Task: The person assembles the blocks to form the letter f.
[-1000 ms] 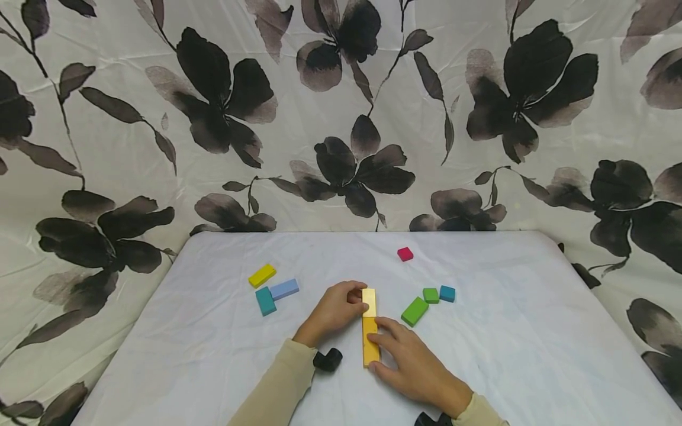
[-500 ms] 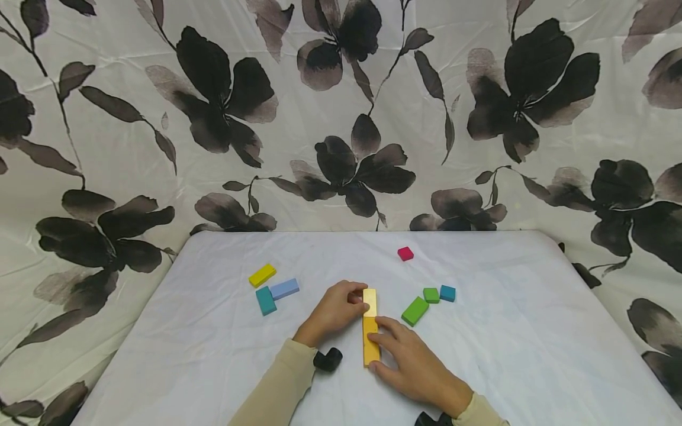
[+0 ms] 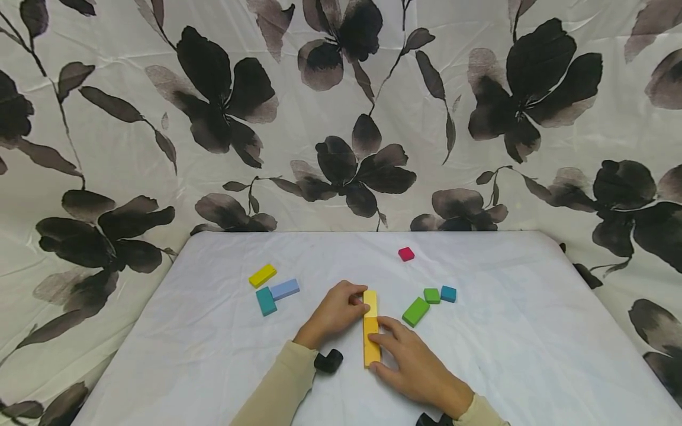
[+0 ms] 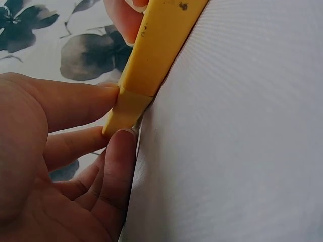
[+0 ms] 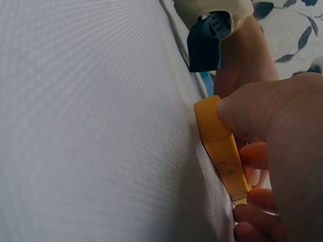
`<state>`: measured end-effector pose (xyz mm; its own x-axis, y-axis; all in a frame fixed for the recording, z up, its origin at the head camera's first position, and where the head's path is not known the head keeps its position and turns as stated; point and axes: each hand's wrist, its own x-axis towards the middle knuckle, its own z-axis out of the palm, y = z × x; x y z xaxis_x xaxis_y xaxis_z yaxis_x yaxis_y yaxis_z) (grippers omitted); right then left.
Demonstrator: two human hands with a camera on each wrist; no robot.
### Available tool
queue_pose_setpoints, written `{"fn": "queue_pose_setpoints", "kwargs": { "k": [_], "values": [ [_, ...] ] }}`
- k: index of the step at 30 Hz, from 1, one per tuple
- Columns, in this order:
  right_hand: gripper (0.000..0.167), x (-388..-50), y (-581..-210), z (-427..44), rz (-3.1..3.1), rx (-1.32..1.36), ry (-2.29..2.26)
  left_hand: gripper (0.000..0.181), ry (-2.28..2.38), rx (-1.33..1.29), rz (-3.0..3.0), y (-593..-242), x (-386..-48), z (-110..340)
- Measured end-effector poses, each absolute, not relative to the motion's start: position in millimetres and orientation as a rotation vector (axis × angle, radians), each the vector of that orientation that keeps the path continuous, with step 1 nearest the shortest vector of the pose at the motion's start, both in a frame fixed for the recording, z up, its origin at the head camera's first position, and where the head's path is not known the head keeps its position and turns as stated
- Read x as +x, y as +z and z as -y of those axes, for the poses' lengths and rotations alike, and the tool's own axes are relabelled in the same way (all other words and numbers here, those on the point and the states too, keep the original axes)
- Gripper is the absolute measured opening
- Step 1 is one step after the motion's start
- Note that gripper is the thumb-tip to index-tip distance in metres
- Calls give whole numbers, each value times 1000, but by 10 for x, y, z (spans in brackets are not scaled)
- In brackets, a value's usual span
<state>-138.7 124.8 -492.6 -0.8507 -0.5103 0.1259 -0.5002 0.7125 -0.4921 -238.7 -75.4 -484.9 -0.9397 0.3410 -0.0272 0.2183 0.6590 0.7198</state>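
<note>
Two yellow blocks stand end to end in a line on the white cloth: a paler short one point(image 3: 372, 302) at the far end and a longer orange-yellow one point(image 3: 371, 350) nearer. My left hand point(image 3: 333, 313) pinches the paler block between thumb and fingers; in the left wrist view that block point(image 4: 130, 107) touches the longer block point(image 4: 159, 50). From the right side, my right hand point(image 3: 418, 370) holds the longer block, thumb at its near end and fingers along its side and top. The right wrist view shows the thumb against the block's end point(image 5: 211, 118).
Left of the hands lie a yellow block point(image 3: 263, 276), a light blue block point(image 3: 285, 289) and a teal block point(image 3: 266, 301). To the right are two green blocks point(image 3: 415, 312) point(image 3: 432, 296) and a blue block point(image 3: 448, 294). A red block point(image 3: 406, 254) lies farther back.
</note>
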Motion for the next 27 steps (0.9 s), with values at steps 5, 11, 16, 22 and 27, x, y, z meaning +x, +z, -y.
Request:
{"fn": "queue_pose_setpoints", "kwargs": {
  "k": [5, 11, 16, 22, 27],
  "values": [
    [48, -1378, -4925, -1256, -2904, -880, -833, 46, 1123, 517, -2715, -4870, -2384, 768],
    [49, -1384, -4943, -1254, -2911, -895, -823, 46, 1090, 521, -2719, -4877, -2372, 774],
    [51, -1390, -4937, -1267, -2910, -891, -812, 47, 1092, 520, -2718, -4862, -2359, 759],
    [56, -1398, -4939, -1269, -2875, -894, -790, 47, 1093, 520, -2730, -4871, -2340, 762],
    [58, -1399, -4939, -1256, -2862, -893, -781, 48, 1104, 523, -2731, -4879, -2342, 774]
  ]
}}
